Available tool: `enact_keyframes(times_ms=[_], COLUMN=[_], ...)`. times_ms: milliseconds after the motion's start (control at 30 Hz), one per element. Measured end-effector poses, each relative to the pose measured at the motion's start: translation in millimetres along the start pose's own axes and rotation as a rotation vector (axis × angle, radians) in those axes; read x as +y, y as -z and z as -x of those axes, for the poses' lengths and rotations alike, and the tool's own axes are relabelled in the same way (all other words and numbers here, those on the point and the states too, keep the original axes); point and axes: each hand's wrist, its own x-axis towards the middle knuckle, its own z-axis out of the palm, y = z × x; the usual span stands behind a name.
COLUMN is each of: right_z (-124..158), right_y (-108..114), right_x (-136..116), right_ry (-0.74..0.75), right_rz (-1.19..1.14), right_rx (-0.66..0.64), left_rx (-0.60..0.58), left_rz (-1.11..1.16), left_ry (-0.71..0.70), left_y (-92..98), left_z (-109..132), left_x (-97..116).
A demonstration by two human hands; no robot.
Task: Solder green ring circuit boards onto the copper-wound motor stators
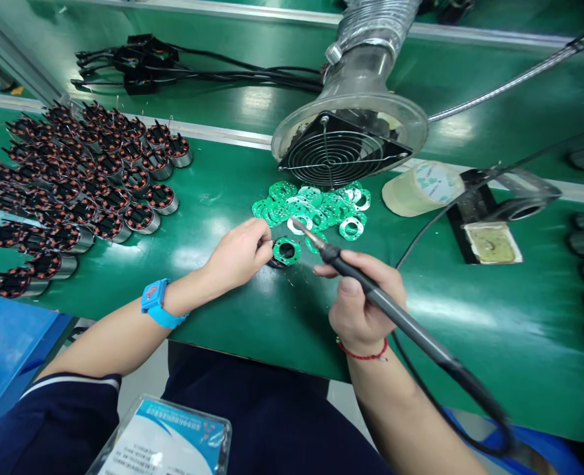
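- Left hand [239, 254] pinching a green ring board [286, 251] seated on a stator on the worktop [470, 310]; fingers closed on its edge.
- Right hand [361, 300] wrapped tight round soldering iron [371, 293], tip just above the board.
- Judged early: board pile [316, 204] and rows of bare stators [74, 191] waiting, no finished units seen.
- Stator under board mostly hidden; solder joints too small to tell.

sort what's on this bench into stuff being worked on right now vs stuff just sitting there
In use:
- left hand steadying the green ring board
- right hand holding the soldering iron

Lying about:
- pile of green ring boards
- wound motor stators
- tape roll
- fume extractor
- iron stand
- black cables
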Motion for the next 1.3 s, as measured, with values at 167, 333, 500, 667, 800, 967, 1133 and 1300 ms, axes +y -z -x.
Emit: enact_keyframes(times_ms=[167, 333, 500, 667, 800, 967, 1133, 1300], right_z=[-12.8, -19.1, -15.9, -10.6, -8.5, -9.3, -9.8, -9.8], right_y=[-10.7, -16.4, -10.8, -6.7, -11.1, -17.3, -17.7, -14.3], right_x=[2.1, 4.9, 7.7, 12.4, 11.7, 0.6, -6.9, -6.8], right_ry=[0.026, 0.073, 0.073, 0.019, 0.055, 0.202, 0.334, 0.275], right_rz=[0.231, 0.298, 0.361, 0.306, 0.305, 0.334, 0.396, 0.447], right_rx=[-0.354, -0.515, -0.403, -0.366, -0.356, -0.369, -0.369, -0.337], left_rx=[-0.002, -0.01, -0.169, -0.26, -0.121, -0.127, -0.185, -0.164], left_rz=[-0.015, -0.004, -0.048, -0.127, -0.009, 0.295, 0.449, 0.446], left_ry=[0.005, 0.046, 0.054, -0.076, -0.086, 0.017, 0.141, 0.157], left_y=[-0.7, 1.8, 3.2, 4.5, 5.7, 1.4, 0.0, 1.5], left_z=[0.2, 2.0, 9.3, 12.5, 9.9, 6.3, 3.5, 3.2], left_x=[-0.8, 1.1, 3.4, 1.5, 0.1, -2.1, -5.0, -3.7])
